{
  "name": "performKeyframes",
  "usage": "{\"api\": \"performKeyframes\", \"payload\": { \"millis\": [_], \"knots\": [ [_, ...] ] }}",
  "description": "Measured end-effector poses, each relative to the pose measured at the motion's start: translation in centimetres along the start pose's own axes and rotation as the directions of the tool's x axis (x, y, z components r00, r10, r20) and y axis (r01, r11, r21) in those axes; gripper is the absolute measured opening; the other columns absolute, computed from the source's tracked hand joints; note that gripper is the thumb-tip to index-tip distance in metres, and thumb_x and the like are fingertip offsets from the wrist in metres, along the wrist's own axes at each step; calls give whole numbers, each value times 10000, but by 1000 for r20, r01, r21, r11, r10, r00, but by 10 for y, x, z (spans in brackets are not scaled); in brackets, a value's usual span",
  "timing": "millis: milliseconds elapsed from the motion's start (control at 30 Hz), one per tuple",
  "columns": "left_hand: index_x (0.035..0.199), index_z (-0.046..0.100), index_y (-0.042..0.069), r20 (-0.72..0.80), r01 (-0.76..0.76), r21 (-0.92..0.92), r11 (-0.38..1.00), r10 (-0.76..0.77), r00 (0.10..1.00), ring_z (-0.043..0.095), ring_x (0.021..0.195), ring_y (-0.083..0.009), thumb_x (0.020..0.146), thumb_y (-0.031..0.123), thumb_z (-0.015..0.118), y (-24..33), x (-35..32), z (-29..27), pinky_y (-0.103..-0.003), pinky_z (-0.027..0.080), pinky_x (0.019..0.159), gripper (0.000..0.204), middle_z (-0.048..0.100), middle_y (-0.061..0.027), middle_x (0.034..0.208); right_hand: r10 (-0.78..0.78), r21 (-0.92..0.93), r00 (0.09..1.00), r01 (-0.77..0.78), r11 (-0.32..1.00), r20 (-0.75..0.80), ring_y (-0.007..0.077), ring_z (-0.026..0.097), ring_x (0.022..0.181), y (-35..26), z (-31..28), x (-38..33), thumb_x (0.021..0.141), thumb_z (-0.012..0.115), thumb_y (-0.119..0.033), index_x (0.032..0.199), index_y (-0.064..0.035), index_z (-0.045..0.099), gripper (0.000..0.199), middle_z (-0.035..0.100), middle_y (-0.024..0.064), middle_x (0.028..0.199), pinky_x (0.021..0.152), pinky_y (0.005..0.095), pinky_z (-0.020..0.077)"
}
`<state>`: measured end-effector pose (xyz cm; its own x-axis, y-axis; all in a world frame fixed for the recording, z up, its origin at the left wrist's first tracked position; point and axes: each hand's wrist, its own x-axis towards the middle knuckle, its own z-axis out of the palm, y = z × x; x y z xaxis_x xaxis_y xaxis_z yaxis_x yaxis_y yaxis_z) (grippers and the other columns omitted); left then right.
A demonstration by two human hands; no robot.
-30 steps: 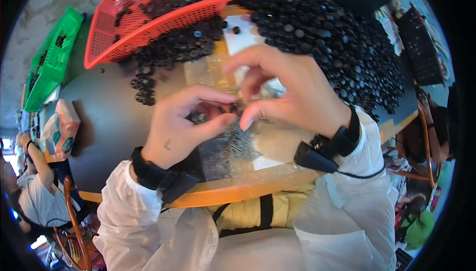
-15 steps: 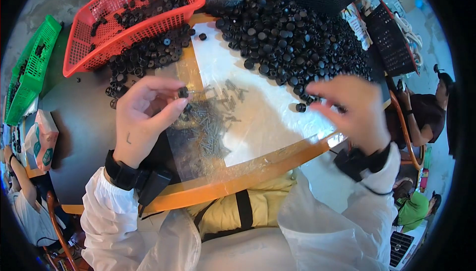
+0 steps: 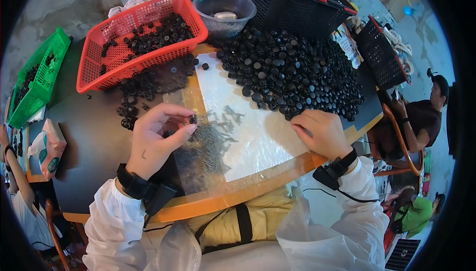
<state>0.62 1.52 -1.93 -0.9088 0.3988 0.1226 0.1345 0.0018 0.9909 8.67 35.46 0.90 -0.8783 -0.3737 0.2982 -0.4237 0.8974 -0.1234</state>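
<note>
Orange edging rimmed the dark bench; three people shared the room. I counted one red basket, one green basket, two black baskets, one clear tub; screws and black caps defied my feed. The left hand pinched one small black part by the screws; well apart, the right hand met the caps' near edge, grip unclear.

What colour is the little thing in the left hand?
The little thing is black, seen best in the head view.
</note>
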Motion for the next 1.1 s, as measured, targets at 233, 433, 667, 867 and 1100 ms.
{"api": "performKeyframes", "payload": {
  "millis": [233, 433, 667, 867, 1100],
  "knots": [
    [1096, 624, 2, 33, 80, -155, 985, -76, 997, 607, 843, -93, 886, 72, 666, 4, -3, -1, -228, 490, 759, 226, 646, -47, 962, 93, 294, 992, -64, 954, -88, 201, 594, 679, -46, -35, 42, 751, 738, -83, 954, -86, 676, 212, 618, 43, 771, 595, 294, 461],
    [1185, 613, 9, 171, 138, -231, 963, -99, 980, 563, 841, -78, 949, 146, 612, 5, -3, -3, -232, 464, 750, 273, 645, -29, 1001, 48, 656, 983, 81, 751, -177, 203, 596, 867, -90, 14, 104, 726, 796, -161, 1152, -88, 632, 462, 619, 63, 1000, 717, 287, 490],
    [1241, 585, 26, 174, 195, -409, 891, -133, 976, 552, 793, -94, 972, 243, 582, 0, -1, -4, -235, 456, 721, 345, 625, -14, 1014, -77, 692, 959, 252, 676, -274, 230, 637, 905, -88, 47, 128, 725, 796, -152, 952, -75, 707, 255, 663, 63, 980, 780, 319, 501],
    [1198, 599, 0, 233, 239, -412, 880, -152, 961, 552, 788, -102, 929, 238, 643, 0, -5, -10, -252, 462, 730, 362, 635, -46, 1063, -136, 615, 939, 313, 724, -317, 236, 632, 900, -85, 54, 124, 714, 788, -137, 954, -101, 714, 254, 671, 41, 957, 771, 334, 507],
    [1106, 633, 25, 216, 335, -367, 868, -271, 938, 554, 845, -50, 893, 152, 691, 8, -4, -8, -217, 462, 764, 254, 616, 22, 943, -87, 626, 945, 275, 729, -315, 233, 622, 861, -91, 60, 117, 692, 784, -107, 974, -125, 716, 291, 663, 21, 943, 740, 336, 511]
  ]
}}
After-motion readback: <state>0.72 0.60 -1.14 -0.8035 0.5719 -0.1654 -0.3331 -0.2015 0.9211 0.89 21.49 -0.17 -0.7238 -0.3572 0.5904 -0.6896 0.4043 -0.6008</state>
